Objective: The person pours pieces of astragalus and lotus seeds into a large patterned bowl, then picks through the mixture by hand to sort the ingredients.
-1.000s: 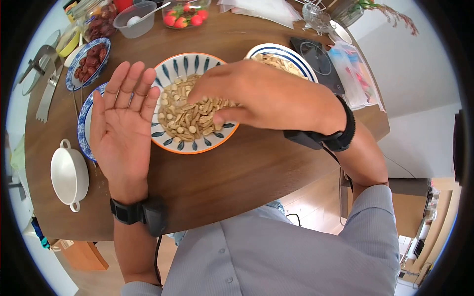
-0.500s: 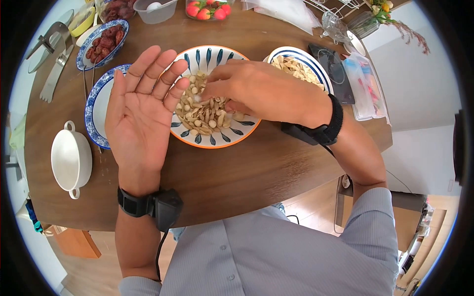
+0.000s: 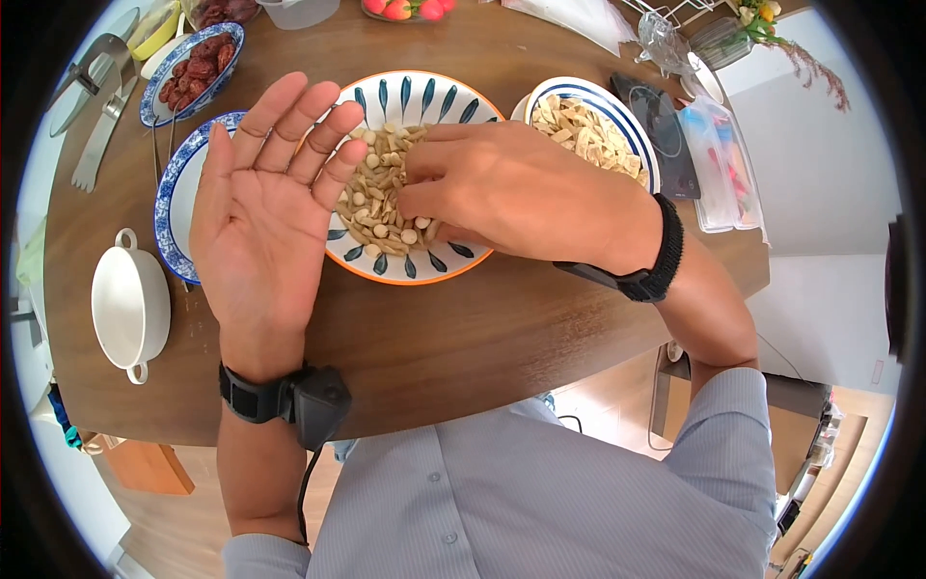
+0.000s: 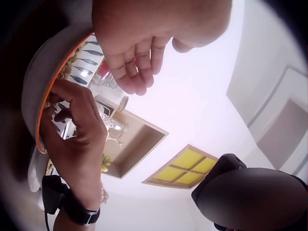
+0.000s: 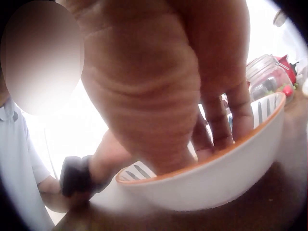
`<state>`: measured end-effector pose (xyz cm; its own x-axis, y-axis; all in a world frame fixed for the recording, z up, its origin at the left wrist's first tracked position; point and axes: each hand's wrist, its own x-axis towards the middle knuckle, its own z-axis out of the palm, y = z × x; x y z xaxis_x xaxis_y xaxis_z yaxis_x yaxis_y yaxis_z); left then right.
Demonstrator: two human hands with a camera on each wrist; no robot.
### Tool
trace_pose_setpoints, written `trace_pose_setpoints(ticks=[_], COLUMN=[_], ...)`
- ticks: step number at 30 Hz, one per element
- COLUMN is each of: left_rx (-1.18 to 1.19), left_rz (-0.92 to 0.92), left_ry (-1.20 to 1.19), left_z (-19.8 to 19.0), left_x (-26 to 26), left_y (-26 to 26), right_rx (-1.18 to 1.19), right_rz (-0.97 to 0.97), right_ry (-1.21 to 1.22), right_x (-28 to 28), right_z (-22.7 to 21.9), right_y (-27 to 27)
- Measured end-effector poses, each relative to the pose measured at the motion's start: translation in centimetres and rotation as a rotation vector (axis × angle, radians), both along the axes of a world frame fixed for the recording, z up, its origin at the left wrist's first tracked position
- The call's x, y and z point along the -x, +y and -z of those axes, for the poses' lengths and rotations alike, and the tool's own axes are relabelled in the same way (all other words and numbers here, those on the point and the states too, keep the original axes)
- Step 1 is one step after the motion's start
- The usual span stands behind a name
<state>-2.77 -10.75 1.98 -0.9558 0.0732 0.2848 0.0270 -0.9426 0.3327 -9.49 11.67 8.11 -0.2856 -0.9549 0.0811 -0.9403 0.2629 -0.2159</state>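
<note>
A white bowl [image 3: 434, 96] with an orange rim and dark leaf-like strokes holds small brown elongated pieces [image 3: 391, 239] mixed with round cream ones. My right hand [image 3: 526, 188] reaches down over it, fingers bent into the pieces. In the right wrist view its fingers [image 5: 238, 115] pass behind the rim; the fingertips are hidden, so I cannot tell what they hold. Held palm up with slightly curved, spread fingers, my left hand [image 3: 270, 212] is raised at the bowl's left side, partly covering it in the head view. Nothing lies in that palm.
Left of the bowl are a blue-rimmed plate [image 3: 174, 207], a dish of red dates [image 3: 201, 75] and a white two-handled pot [image 3: 130, 304]. On the right stand a plate of pale slices [image 3: 588, 135], a black scale [image 3: 666, 135] and a plastic box [image 3: 719, 183].
My left hand first shifted right in the view, then slightly back left. The right hand's fingers have gone lower and bent further into the pieces. The head view has shifted somewhat.
</note>
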Motion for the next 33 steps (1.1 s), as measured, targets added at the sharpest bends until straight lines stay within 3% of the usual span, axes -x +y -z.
trace_pose_setpoints(ticks=[3,9,15,18,24,27,33], left_rx=[0.002,0.021,0.004,-0.017,-0.011,-0.003,-0.033], left_rz=[-0.001,0.066,0.075,0.024,0.020,0.076,0.040], left_ry=[-0.002,0.115,0.121,0.012,0.014,0.119,0.023], left_z=[0.0,0.6,0.6,0.0,0.0,0.6,-0.1], left_x=[0.0,0.5,0.5,0.1,0.1,0.5,0.1], left_y=[-0.1,-0.5,-0.5,-0.1,-0.1,-0.5,-0.2], right_rx=[0.014,-0.072,0.027,-0.042,-0.161,-0.087,-0.076], right_rz=[-0.004,-0.005,0.013,0.018,0.044,0.016,0.008], right_ry=[0.063,-0.033,-0.105,-0.133,0.014,-0.017,-0.142], right_x=[0.2,1.0,1.2,0.9,0.3,0.7,1.7], right_z=[0.2,-0.6,0.1,-0.2,-0.2,-0.1,0.1], right_y=[0.0,0.1,0.7,0.8,-0.2,-0.3,0.0])
